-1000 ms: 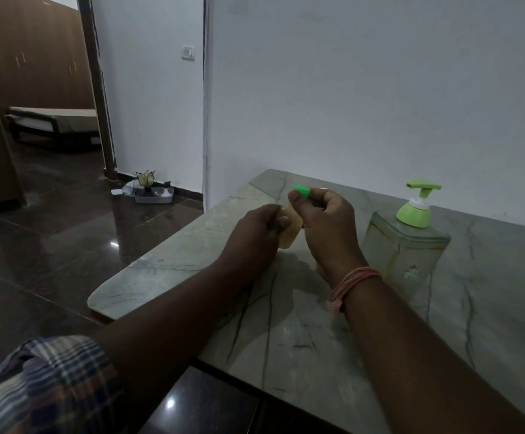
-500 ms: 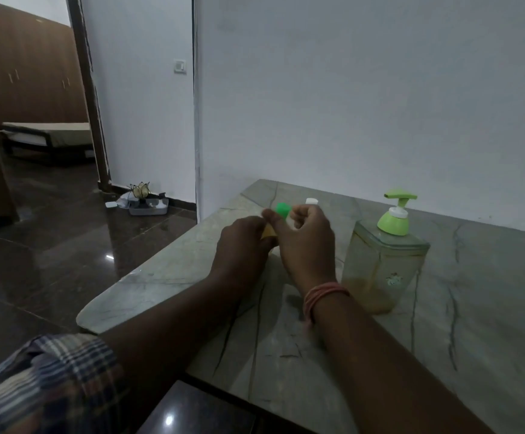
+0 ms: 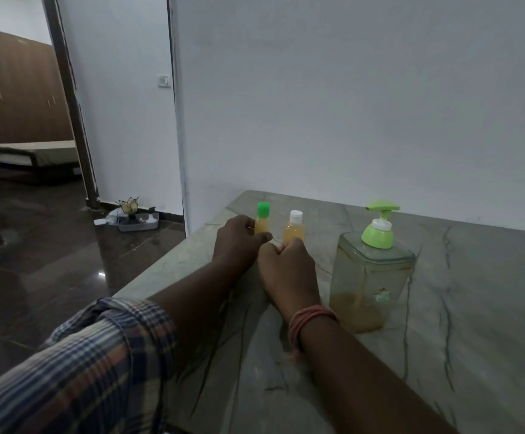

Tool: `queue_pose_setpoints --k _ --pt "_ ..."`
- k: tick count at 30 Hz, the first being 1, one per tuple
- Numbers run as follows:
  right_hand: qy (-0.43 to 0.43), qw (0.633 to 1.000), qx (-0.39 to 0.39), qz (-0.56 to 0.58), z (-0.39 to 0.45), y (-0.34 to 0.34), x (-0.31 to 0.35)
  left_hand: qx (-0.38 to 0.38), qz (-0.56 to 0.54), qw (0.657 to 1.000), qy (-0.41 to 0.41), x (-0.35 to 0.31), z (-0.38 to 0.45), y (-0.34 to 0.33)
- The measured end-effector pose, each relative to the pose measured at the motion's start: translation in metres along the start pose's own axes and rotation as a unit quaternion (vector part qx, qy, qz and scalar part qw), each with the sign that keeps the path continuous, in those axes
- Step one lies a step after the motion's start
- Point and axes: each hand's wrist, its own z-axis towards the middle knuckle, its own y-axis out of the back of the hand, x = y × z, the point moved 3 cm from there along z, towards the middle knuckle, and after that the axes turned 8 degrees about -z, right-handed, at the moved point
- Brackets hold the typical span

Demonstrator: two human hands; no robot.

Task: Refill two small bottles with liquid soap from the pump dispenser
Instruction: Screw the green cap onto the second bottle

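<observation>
Two small bottles of amber soap stand upright side by side on the marble table. The green-capped bottle is on the left, and my left hand grips its lower part. The white-capped bottle is on the right, with my right hand curled round its base. The clear pump dispenser with a light green pump head stands just right of my right hand. A shallow layer of amber soap lies at its bottom.
A white wall runs close behind the table. The table's left edge drops to a dark glossy floor, where a small grey tray with a lotus-shaped ornament sits by the doorway. A low bed is in the far room.
Both hands have moved down to the table. The green-capped bottle, held raised between both hands a second ago, now stands beside the white-capped one. The camera view has tilted up.
</observation>
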Motion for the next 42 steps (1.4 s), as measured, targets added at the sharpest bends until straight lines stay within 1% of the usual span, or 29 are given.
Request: queue_pose_setpoints --k 7,9,13,15,18,19,21,23,26,27,28,30,31,32,33,34,36,38,39,42 --pt "0.002 1.0 -0.007 -0.005 0.003 -0.001 -0.004 0.002 0.002 1.0 -0.004 0.006 -0.004 0.003" --pt "-0.002 1.0 0.007 -0.007 0.003 -0.002 -0.007 -0.021 0.013 0.999 -0.02 0.003 -0.012 0.01" --pt "0.003 0.998 0.054 -0.034 -0.003 0.002 -0.005 -0.094 -0.019 0.994 -0.051 -0.009 -0.039 0.031" --pt "0.012 0.995 0.085 -0.056 -0.009 0.009 -0.001 -0.106 -0.031 0.992 -0.065 -0.019 -0.053 0.039" --pt "0.049 0.978 0.18 -0.094 -0.025 0.022 0.012 -0.07 -0.03 0.994 -0.082 -0.039 -0.072 0.04" --pt "0.069 0.97 0.2 -0.115 -0.032 0.028 0.016 -0.053 -0.025 0.995 -0.085 -0.046 -0.077 0.04" --pt "0.112 0.959 0.21 -0.156 -0.048 0.043 0.019 -0.021 -0.032 0.997 -0.072 -0.054 -0.089 0.038" --pt "0.138 0.954 0.19 -0.186 -0.062 0.062 0.015 0.019 -0.074 0.996 -0.036 -0.059 -0.101 0.033" --pt "0.109 0.972 0.142 -0.153 -0.075 0.106 -0.005 0.083 -0.129 0.988 -0.001 -0.066 -0.119 0.021" --pt "0.108 0.978 0.103 -0.143 -0.076 0.123 -0.011 0.108 -0.141 0.984 0.004 -0.069 -0.125 0.016" --pt "0.109 0.983 0.04 -0.144 -0.077 0.14 -0.019 0.136 -0.157 0.978 0.01 -0.073 -0.132 0.01" --pt "0.096 0.978 -0.118 -0.146 -0.074 0.173 -0.037 0.189 -0.191 0.963 0.029 -0.079 -0.14 -0.002" --pt "0.082 0.972 -0.179 -0.131 -0.074 0.184 -0.046 0.209 -0.2 0.957 0.036 -0.081 -0.144 -0.009" --pt "0.065 0.97 -0.21 -0.104 -0.072 0.191 -0.055 0.221 -0.204 0.953 0.034 -0.082 -0.148 -0.015" --pt "0.042 0.974 -0.213 -0.063 -0.068 0.192 -0.064 0.226 -0.207 0.952 0.026 -0.082 -0.151 -0.022" --pt "0.011 0.981 -0.191 -0.015 -0.063 0.189 -0.071 0.223 -0.206 0.953 0.015 -0.083 -0.153 -0.028" --pt "-0.033 0.99 -0.119 0.063 -0.049 0.173 -0.078 0.199 -0.197 0.96 -0.005 -0.084 -0.152 -0.039" --pt "-0.036 0.991 -0.062 0.111 -0.037 0.155 -0.076 0.18 -0.199 0.963 -0.016 -0.084 -0.146 -0.048" --pt "-0.031 0.989 -0.047 0.135 -0.032 0.146 -0.073 0.176 -0.2 0.963 -0.026 -0.084 -0.141 -0.052" --pt "-0.032 0.983 -0.038 0.179 -0.014 0.128 -0.068 0.171 -0.196 0.964 -0.058 -0.085 -0.122 -0.062"
